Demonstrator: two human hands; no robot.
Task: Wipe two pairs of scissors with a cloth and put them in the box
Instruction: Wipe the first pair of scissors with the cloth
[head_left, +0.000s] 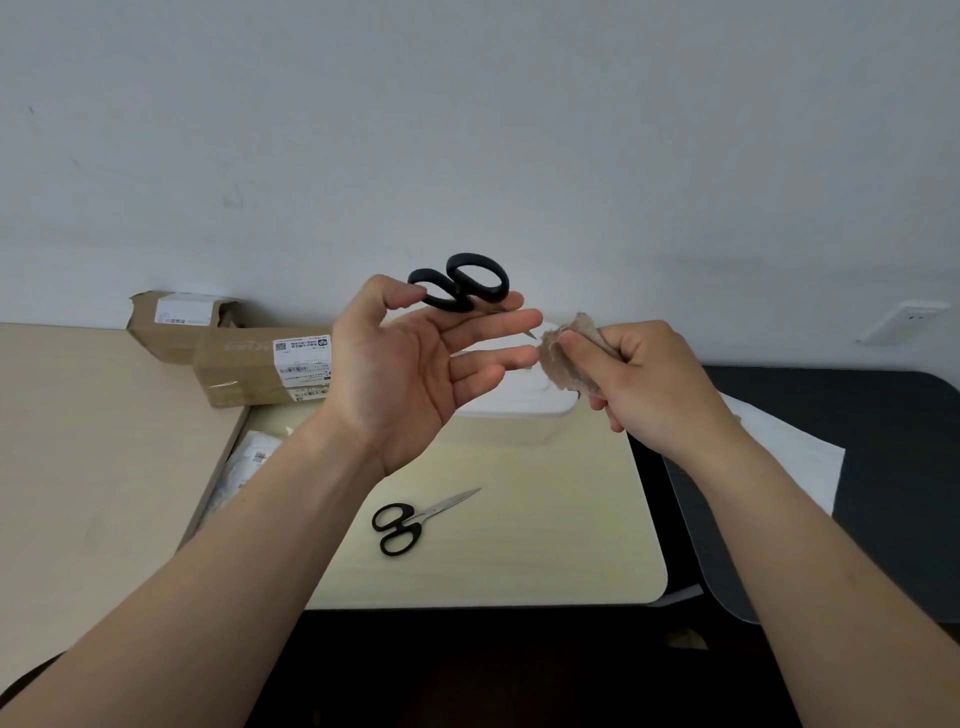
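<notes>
On my remote feed, a person's left hand (410, 374) is raised palm-up above the pale table (545, 545), holding the black-handled scissors (462, 283) in the air. The thumb sits against one handle loop and the long fingers are stretched almost straight. The blades run behind those fingers, with only the tip showing between them on the right. Just right of it, the right hand (649, 379) is curled tightly round a crumpled brownish cloth (569, 358), thumb pressed on top. The cloth bulges out toward the left fingertips and lies just beside the blade tip (I cannot tell from this angle whether the two touch). Beyond and below both hands, a translucent white box (519, 415) with its lid on stands toward the far side of the table, partly hidden by them. The second scissors (410, 522) lie closed and flat on the table nearer to me, handles to the left and blades pointing far right, well apart from the box. Two cardboard cartons (244, 369) with printed labels sit at the far left against the grey wall (467, 130). A clear plastic packet (244, 467) lies below them. On the right, a white sheet (789, 447) rests on a dark surface (857, 415).
</notes>
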